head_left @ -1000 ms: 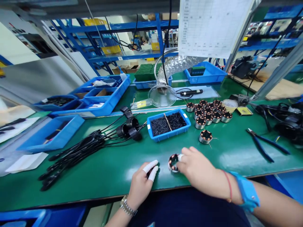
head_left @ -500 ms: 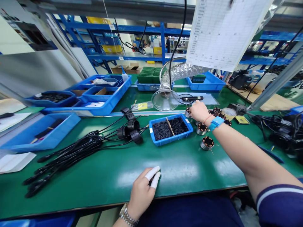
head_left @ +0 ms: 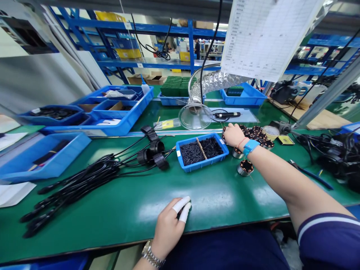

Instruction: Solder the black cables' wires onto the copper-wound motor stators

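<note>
We see glossy green workbench (head_left: 118, 210); on it, bundled black cables (head_left: 92, 173), blue plastic tray (head_left: 208, 162), copper-wound metal rings (head_left: 245, 168), blue-handled pliers (head_left: 313, 175).

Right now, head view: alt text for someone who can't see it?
A person's right hand is at the left side of a cluster of copper-wound rings on a green workbench; the left hand, two digits in white covers, is near the front edge. A divided blue tray of black pieces sits mid-bench, black cables to its left.

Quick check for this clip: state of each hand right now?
Left hand: half-curled; can't tell whether it grips anything.
Right hand: at the copper-wound rings; grip hidden, can't tell.
</note>
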`<state>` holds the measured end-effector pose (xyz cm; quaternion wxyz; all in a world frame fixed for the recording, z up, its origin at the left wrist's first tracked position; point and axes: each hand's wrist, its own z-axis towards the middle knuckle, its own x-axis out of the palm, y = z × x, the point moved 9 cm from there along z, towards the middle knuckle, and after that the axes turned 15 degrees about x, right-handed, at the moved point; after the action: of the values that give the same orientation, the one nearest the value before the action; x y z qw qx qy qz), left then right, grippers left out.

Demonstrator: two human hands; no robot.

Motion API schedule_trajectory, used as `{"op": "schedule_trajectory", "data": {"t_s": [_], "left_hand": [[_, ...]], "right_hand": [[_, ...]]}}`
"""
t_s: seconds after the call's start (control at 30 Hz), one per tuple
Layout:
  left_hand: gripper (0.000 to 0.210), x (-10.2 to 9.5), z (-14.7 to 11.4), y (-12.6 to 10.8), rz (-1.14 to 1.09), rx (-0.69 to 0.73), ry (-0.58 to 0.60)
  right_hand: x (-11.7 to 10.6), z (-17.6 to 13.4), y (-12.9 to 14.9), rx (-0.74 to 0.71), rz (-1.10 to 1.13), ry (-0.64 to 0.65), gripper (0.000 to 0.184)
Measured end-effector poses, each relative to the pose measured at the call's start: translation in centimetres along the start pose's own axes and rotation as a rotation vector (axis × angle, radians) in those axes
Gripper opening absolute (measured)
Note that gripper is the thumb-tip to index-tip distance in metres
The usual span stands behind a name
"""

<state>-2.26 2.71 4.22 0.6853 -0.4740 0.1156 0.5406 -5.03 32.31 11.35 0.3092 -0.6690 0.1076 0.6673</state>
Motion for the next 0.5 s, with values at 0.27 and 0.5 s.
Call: {"op": "schedule_trajectory", "data": {"t_s": [0.27,0.5], "left_hand": [[0.021,0.3,-0.1,-0.5,0.06,0.067,0.034],[0.024,1.1,0.0,-0.9,0.15,0.106,0.113]], "right_hand": [[-0.1,-9.3,-4.6,0.055,-0.001,0.128,0.028],[2.6,-12.2,-2.8,0.018,0.168,0.264,0.026]]}}
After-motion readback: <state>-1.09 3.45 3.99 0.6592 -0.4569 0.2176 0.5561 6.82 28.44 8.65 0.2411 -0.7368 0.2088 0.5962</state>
